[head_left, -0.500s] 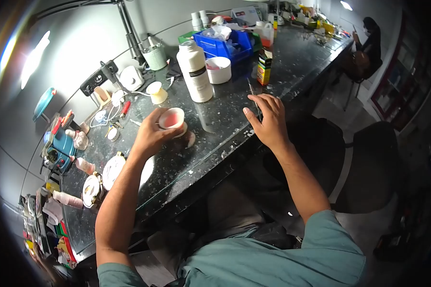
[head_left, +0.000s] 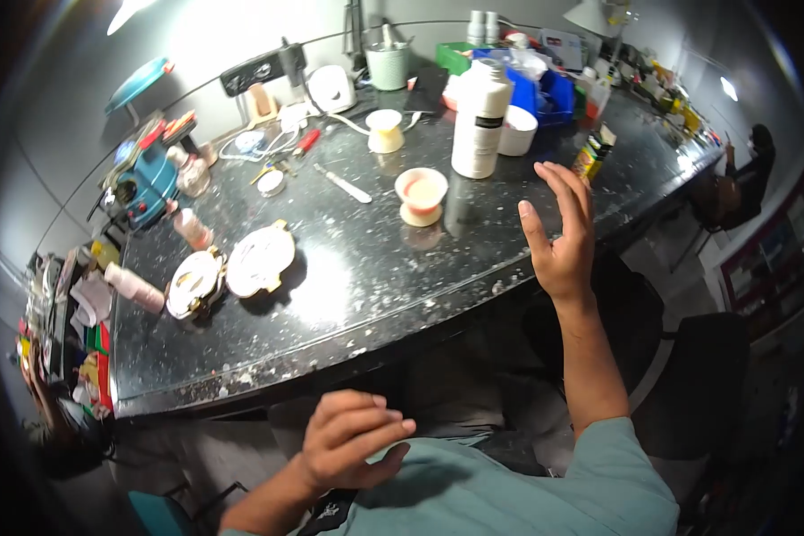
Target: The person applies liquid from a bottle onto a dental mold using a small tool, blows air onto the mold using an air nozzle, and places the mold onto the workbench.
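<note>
My left hand [head_left: 353,442] is off the bench, in front of my body, its fingers extended and holding nothing. Raised above the bench's front edge, my right hand [head_left: 565,237] has its fingers apart and nothing in them. It is nearest to a small yellow-and-black box [head_left: 590,158]. A flared cup [head_left: 421,195] with pink material inside stands on the dark bench, apart from both hands. Behind it are a large white bottle [head_left: 479,134] and a similar pale cup [head_left: 384,131]. A spatula-like tool [head_left: 343,184] lies left of the pink-filled cup.
Two round metal-rimmed flasks [head_left: 259,261] [head_left: 195,284] hold white material on the left. Pinkish bottles [head_left: 134,288] and a teal machine [head_left: 143,183] stand farther left. A white tub [head_left: 516,132] and blue bins [head_left: 554,96] are at the back. A person [head_left: 732,183] sits far right.
My left hand has let go of the pink-filled cup and drawn back toward my body. The cup now stands on the bench. The view has turned left; my right hand stays raised.
</note>
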### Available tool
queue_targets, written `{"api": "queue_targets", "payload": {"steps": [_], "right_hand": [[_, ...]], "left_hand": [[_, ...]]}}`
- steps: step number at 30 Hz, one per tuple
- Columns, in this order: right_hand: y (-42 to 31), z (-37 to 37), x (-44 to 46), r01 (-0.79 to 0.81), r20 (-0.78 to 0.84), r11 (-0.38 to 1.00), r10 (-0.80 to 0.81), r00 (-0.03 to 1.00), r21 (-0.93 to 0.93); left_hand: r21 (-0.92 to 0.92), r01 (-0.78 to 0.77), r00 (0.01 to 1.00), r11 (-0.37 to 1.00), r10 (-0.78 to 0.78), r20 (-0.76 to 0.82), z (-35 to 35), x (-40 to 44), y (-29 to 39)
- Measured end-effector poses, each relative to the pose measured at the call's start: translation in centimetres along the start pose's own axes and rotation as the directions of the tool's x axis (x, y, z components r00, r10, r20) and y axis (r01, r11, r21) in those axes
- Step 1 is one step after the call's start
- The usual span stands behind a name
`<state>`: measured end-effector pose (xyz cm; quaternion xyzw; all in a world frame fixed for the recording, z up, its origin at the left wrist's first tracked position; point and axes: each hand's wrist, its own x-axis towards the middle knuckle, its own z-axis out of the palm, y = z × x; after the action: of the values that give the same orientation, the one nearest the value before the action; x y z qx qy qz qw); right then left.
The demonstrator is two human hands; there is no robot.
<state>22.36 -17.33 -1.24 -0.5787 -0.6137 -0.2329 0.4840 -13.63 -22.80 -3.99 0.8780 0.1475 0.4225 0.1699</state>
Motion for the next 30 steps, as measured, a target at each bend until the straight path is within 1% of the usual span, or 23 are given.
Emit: {"api": "queue_targets", "payload": {"steps": [2, 3, 4, 5, 6, 8, 10, 11, 12, 14, 17, 18, 19, 20, 22, 23, 26, 28, 29, 30], "right_hand": [[-3.0, 0.9, 1.5, 0.103, 0.021, 0.994, -0.104, 0.994, 0.048], [-4.8, 1.3, 2.2, 0.119, 0.042, 0.986, -0.124, 0.991, 0.115], [-6.6, 1.9, 2.8, 0.134, 0.040, 0.980, -0.141, 0.989, 0.148], [-8.1, 2.6, 3.3, 0.150, 0.061, 0.973, -0.163, 0.985, 0.177], [-9.4, 3.4, 3.8, 0.165, 0.080, 0.965, -0.185, 0.980, 0.203], [-11.9, 5.8, 5.0, 0.185, 0.090, 0.937, -0.220, 0.971, 0.295], [-14.0, 7.9, 5.9, 0.169, 0.177, 0.925, -0.240, 0.955, 0.341], [-15.2, 8.8, 6.2, 0.131, 0.232, 0.918, -0.229, 0.945, 0.374], [-16.0, 9.8, 6.7, 0.136, 0.259, 0.903, -0.257, 0.931, 0.407], [-17.7, 11.6, 7.1, 0.067, 0.363, 0.872, -0.271, 0.891, 0.486], [-20.6, 12.5, 6.8, 0.012, 0.454, 0.866, -0.273, 0.848, 0.499], [-21.3, 12.6, 6.7, -0.006, 0.478, 0.866, -0.270, 0.836, 0.500], [-21.9, 12.6, 6.8, 0.052, 0.452, 0.862, -0.314, 0.835, 0.504], [-22.3, 12.8, 7.0, 0.036, 0.481, 0.866, -0.311, 0.820, 0.499], [-22.6, 13.3, 7.7, 0.001, 0.539, 0.878, -0.295, 0.789, 0.479], [-22.8, 13.3, 8.7, 0.025, 0.610, 0.929, -0.263, 0.748, 0.370], [-21.8, 16.7, 12.2, 0.086, 0.714, 0.978, -0.197, 0.672, 0.189], [-20.5, 20.8, 14.9, 0.102, 0.749, 0.978, -0.205, 0.631, 0.182], [-20.0, 23.2, 16.1, 0.148, 0.761, 0.975, -0.224, 0.609, 0.168], [-19.6, 25.6, 17.2, 0.193, 0.773, 0.968, -0.243, 0.586, 0.158]], "left_hand": [[0.085, 0.149, 0.989, 0.985, -0.149, -0.002, 1.0, -5.6, -0.3], [0.103, 0.323, 0.947, 0.941, -0.321, -0.028, 1.0, -7.9, -0.3], [0.116, 0.482, 0.876, 0.869, -0.478, -0.058, 1.1, -10.0, -0.5], [0.128, 0.646, 0.762, 0.753, -0.627, -0.162, 1.6, -12.4, -0.5], [0.061, 0.770, 0.633, 0.635, -0.750, -0.194, 1.9, -15.5, -1.0], [0.264, 0.831, 0.555, 0.490, -0.766, -0.324, 2.0, -20.1, -2.1], [0.353, 0.844, 0.510, 0.404, -0.806, -0.299, 3.1, -25.2, -3.4], [0.393, 0.845, 0.488, 0.363, -0.823, -0.290, 3.3, -26.6, -3.9], [0.394, 0.848, 0.474, 0.355, -0.840, -0.265, 3.1, -26.7, -4.2], [0.396, 0.853, 0.445, 0.339, -0.870, -0.215, 2.9, -26.3, -4.9], [0.428, 0.823, 0.490, 0.374, -0.848, -0.201, 2.6, -26.3, -6.6], [0.406, 0.837, 0.475, 0.366, -0.855, -0.210, 2.4, -25.9, -7.1], [0.382, 0.851, 0.460, 0.359, -0.861, -0.217, 2.2, -25.5, -7.7], [0.360, 0.864, 0.446, 0.352, -0.867, -0.221, 2.0, -25.3, -8.1], [0.381, 0.863, 0.431, 0.333, -0.878, -0.209, 1.9, -25.3, -9.1], [0.392, 0.860, 0.425, 0.326, -0.883, -0.198, 1.9, -25.4, -9.7], [0.473, 0.837, 0.399, 0.275, -0.899, -0.184, 3.1, -25.7, -12.0], [0.525, 0.800, 0.406, 0.291, -0.906, -0.118, 3.2, -24.8, -13.8], [0.551, 0.780, 0.408, 0.297, -0.909, -0.087, 3.3, -24.4, -14.8], [0.559, 0.726, 0.565, 0.402, -0.811, -0.150, 4.0, -24.9, -16.2]]}}
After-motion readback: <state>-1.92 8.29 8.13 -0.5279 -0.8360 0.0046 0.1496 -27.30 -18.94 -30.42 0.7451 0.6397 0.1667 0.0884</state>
